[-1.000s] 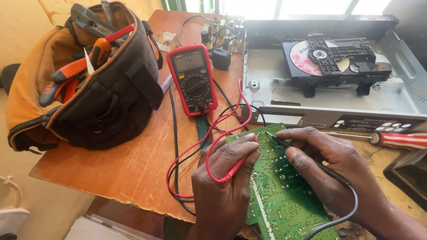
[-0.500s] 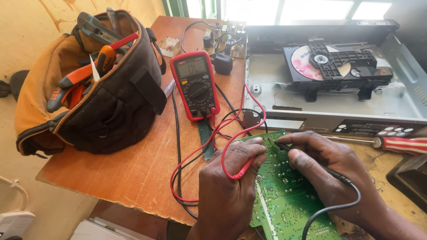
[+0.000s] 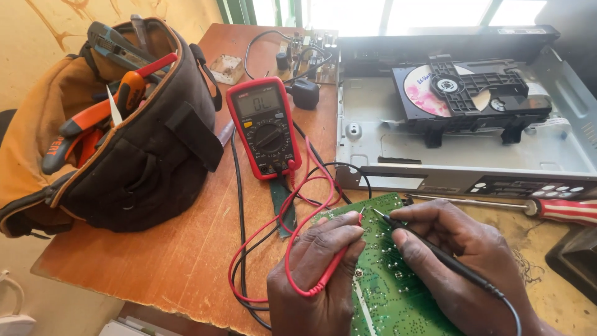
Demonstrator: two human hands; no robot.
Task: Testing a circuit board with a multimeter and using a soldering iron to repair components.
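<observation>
Head view: our left hand fingers are pinched together on the red probe, and our right hand fingers clamp the black probe. Both tips touch the green circuit board at its far edge, near the worktop front. Left of us lies bare wood; further left sits the tool bag, with the red multimeter beyond.

Bright daylight pours in from the window ahead, blown out white; my table is sharp, shadows soft.
</observation>
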